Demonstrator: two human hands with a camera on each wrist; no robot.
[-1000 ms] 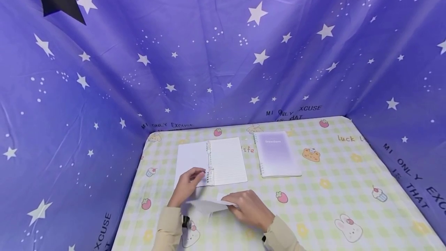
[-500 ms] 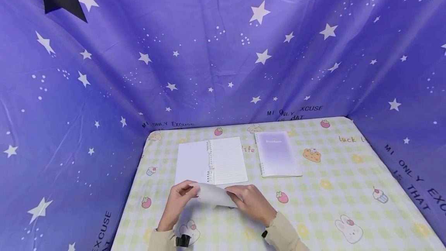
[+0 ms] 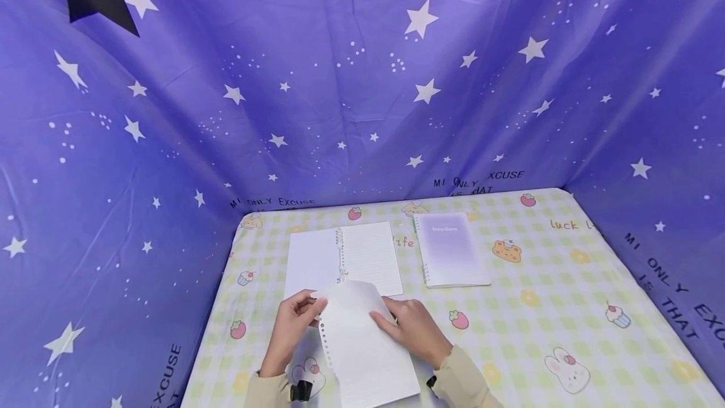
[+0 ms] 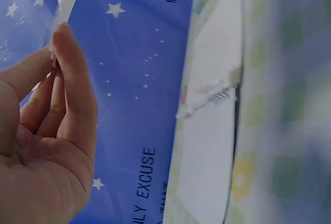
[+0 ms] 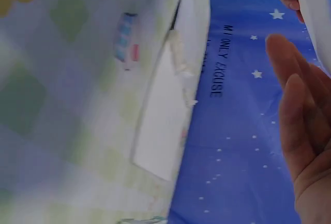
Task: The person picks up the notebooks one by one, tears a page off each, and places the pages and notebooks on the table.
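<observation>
White loose-leaf paper (image 3: 368, 351) with holes punched along its left side stands tilted at the front of the table in the head view. My left hand (image 3: 291, 326) pinches its upper left corner between thumb and fingers; the left wrist view shows that pinch on the paper's edge (image 4: 64, 6). At the right edge my right hand (image 3: 416, 329) has its thumb over the paper's front, and in the right wrist view its fingers (image 5: 282, 53) are spread from the thumb with nothing between. Behind the paper lies an open ring binder notebook (image 3: 370, 257), its lower part partly covered.
A closed purple spiral notebook (image 3: 453, 254) marked "freedom" lies right of the open one. Both are on a table with a green checked cloth (image 3: 510, 345). Blue star-printed curtains (image 3: 340, 112) close in the back and sides.
The paper has swung from nearly flat, held low between both hands, to standing with its face toward me. My left hand has come onto its corner, and the right hand's fingers have spread.
</observation>
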